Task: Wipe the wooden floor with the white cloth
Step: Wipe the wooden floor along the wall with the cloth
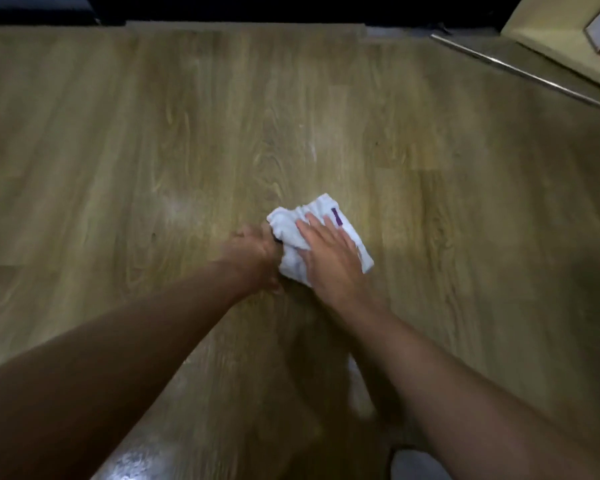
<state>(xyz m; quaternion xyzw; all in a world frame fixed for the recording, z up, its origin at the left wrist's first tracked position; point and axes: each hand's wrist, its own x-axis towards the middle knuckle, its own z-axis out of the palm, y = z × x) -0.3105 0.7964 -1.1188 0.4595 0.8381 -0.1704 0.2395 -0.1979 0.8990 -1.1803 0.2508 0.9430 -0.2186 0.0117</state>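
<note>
Right hand (329,258) flat on white cloth (286,226); left hand (253,256) grips edge, fingers hidden.

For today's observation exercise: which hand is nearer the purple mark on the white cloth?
Right. The right hand lies flat on the white cloth, fingertips beside the purple mark; the left hand grips its opposite edge.

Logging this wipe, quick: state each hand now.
Left hand: fingers curled, gripping the white cloth at its left edge.
Right hand: open, fingers straight, pressing flat on the white cloth.
</note>
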